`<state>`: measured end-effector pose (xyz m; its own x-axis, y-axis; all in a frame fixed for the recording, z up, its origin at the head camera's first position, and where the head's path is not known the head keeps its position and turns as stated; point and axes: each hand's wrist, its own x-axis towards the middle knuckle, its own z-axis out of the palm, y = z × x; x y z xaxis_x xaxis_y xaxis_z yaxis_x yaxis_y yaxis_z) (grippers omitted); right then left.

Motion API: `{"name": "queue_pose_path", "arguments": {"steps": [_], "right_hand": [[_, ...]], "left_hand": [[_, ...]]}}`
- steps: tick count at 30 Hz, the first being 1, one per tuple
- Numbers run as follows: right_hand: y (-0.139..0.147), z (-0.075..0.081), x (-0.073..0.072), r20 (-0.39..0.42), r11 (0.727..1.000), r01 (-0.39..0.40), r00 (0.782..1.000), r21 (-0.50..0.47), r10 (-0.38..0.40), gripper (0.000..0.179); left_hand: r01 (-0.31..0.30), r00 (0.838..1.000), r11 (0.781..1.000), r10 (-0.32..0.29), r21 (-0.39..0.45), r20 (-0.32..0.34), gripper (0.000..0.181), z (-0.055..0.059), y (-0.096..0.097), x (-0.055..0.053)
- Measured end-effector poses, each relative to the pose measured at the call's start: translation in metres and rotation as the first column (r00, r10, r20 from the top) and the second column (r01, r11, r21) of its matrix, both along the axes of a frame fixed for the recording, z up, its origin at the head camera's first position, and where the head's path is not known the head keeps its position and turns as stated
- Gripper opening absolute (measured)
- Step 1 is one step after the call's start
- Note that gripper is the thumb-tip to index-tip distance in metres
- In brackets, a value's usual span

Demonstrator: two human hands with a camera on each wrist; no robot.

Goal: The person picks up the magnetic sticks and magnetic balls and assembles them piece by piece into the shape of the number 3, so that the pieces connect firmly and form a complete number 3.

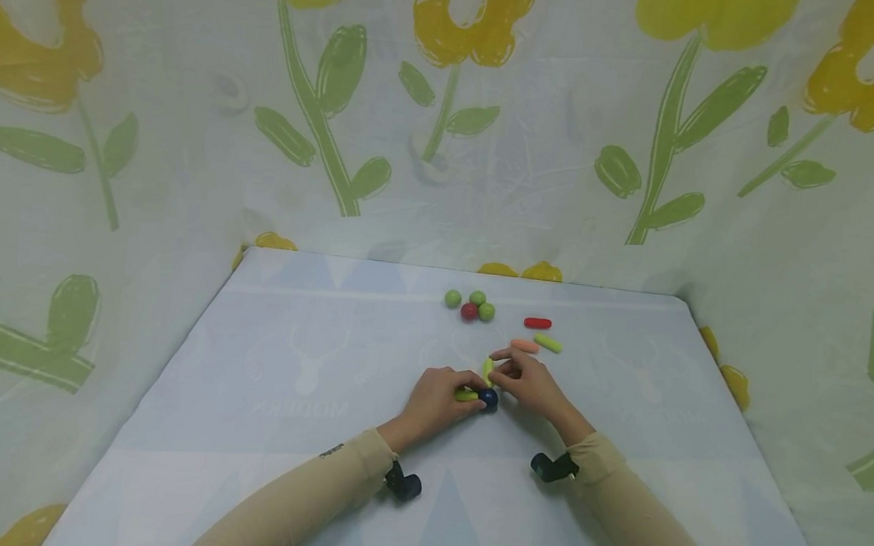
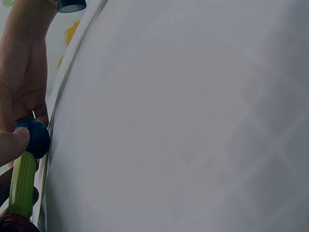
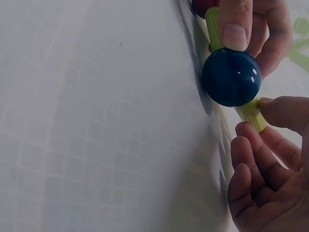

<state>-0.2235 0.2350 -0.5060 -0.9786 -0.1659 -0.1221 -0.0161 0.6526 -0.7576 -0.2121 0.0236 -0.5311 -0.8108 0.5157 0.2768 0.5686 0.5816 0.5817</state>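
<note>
My left hand (image 1: 440,397) grips a dark blue ball (image 3: 231,78), its thumb pressed on the ball's edge in the right wrist view. From one side of that ball runs a ridged green rod (image 2: 22,186), with a dark red ball (image 2: 17,224) at its far end. Thumb and fingers of my right hand (image 1: 531,385) pinch a short yellow-green rod (image 3: 252,116), whose end meets the blue ball on the side away from the green rod. Both hands work close together over the middle of the table.
Beyond the hands on the white table (image 1: 307,432) sit a red ball (image 1: 468,312) and several green balls (image 1: 453,298). A red rod (image 1: 537,323), a yellow-green rod (image 1: 549,343) and an orange rod (image 1: 524,345) lie right of them, the orange one nearest my right hand.
</note>
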Motion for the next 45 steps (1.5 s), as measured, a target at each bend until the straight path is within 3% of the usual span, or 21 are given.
{"name": "queue_pose_path", "arguments": {"steps": [15,26,45], "right_hand": [[0.008,0.0,-0.014,-0.038,0.999,0.038,0.999,0.015,-0.038,0.028],[0.008,0.0,-0.035,-0.028,0.997,0.074,0.997,0.013,-0.073,0.03],[-0.004,0.012,-0.07,-0.059,0.983,0.143,0.989,0.118,-0.137,0.033]], "left_hand": [[0.002,1.0,1.0,-0.002,-0.004,0.014,0.024,0.001,0.0,0.0],[0.012,1.0,1.0,-0.012,0.011,0.006,0.023,0.0,0.0,-0.001],[0.009,1.0,1.0,-0.009,0.005,0.016,0.024,0.001,0.0,0.001]]}}
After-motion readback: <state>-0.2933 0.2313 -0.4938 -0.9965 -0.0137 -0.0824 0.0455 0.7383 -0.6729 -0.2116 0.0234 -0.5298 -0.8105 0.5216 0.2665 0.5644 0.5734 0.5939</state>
